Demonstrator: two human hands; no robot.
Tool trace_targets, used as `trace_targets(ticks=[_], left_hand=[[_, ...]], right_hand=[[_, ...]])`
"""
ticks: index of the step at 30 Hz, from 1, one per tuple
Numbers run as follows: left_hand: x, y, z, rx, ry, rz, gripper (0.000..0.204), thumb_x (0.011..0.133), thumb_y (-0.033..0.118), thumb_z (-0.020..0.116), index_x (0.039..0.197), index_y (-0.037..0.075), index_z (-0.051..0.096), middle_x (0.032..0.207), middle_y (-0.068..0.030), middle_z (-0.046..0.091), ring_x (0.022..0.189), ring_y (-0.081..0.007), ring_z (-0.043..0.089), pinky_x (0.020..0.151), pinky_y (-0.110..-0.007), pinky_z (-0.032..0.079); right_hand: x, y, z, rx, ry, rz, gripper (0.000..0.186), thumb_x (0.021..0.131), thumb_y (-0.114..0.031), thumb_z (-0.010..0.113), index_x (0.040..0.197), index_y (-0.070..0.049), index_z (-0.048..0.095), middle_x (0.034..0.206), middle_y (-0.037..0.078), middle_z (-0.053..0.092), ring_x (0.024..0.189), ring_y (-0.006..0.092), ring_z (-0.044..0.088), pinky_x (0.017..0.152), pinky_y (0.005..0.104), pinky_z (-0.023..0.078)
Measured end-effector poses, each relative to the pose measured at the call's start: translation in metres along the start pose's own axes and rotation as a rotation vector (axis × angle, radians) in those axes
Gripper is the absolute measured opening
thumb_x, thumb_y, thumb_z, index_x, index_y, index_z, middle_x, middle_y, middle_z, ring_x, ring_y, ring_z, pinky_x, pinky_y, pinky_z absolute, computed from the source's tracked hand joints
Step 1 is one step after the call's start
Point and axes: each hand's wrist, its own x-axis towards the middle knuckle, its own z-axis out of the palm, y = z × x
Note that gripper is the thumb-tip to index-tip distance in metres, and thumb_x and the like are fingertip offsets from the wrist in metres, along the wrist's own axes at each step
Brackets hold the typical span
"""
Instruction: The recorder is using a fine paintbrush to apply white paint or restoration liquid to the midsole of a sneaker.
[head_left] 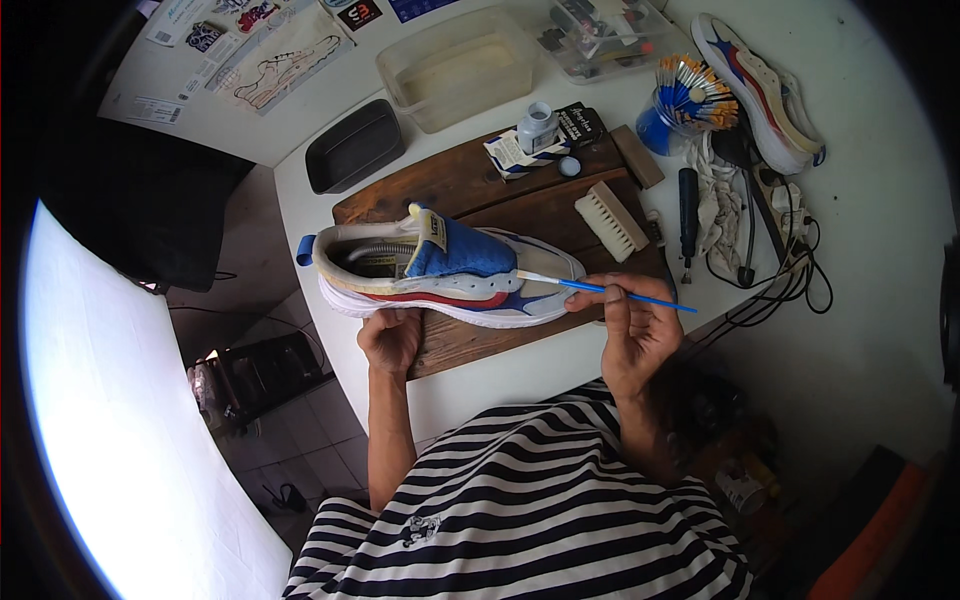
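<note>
The low-cut sneaker with a white sole [440, 290] has a red stripe along its side, a blue tongue and a blue heel tab. The thin paintbrush with a blue handle [610, 290] has a white tip. The brown wooden board [470, 185] lies on the white worktop [300, 200]. The rectangular plastic tray [353, 146] is black. The small round jar [537, 127] is grey-white. The round cup of brushes [660, 125] is blue, and the brushes have blue, orange and yellow ends. The shirt [530, 510] has black and white stripes.
</note>
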Motion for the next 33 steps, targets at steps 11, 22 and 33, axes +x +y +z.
trace_targets(ticks=[11, 22, 33], left_hand=[[0.003, -0.002, -0.026, -0.088, -0.166, 0.002, 0.040, 0.068, -0.001, 0.048, 0.108, -0.004, 0.054, 0.106, -0.0116, 0.060, 0.106, -0.0250, 0.054, 0.103, -0.040, 0.037], [-0.017, -0.014, 0.019, 0.204, -0.012, 0.137, 0.044, 0.074, 0.004, 0.056, 0.117, 0.001, 0.050, 0.104, -0.0069, 0.058, 0.094, -0.0181, 0.056, 0.090, -0.035, 0.044], [-0.038, -0.021, 0.043, 0.477, 0.101, 0.130, 0.060, 0.078, 0.014, 0.068, 0.129, 0.000, 0.042, 0.120, -0.0089, 0.054, 0.110, -0.0223, 0.053, 0.097, -0.037, 0.042]], right_hand=[[0.001, 0.003, 0.004, -0.040, -0.026, -0.040, 0.013, 0.092, 0.002, 0.051, 0.103, 0.008, 0.049, 0.089, 0.020, 0.064, 0.073, 0.0231, 0.067, 0.071, 0.0326, 0.057], [0.009, -0.025, 0.010, -0.115, -0.028, -0.197, 0.014, 0.092, 0.004, 0.047, 0.106, 0.008, 0.048, 0.089, 0.023, 0.064, 0.072, 0.0239, 0.067, 0.069, 0.0332, 0.057], [0.017, -0.031, 0.012, -0.120, -0.050, -0.138, 0.018, 0.088, 0.009, 0.052, 0.106, 0.008, 0.051, 0.090, 0.021, 0.064, 0.079, 0.0207, 0.067, 0.072, 0.0277, 0.055]])
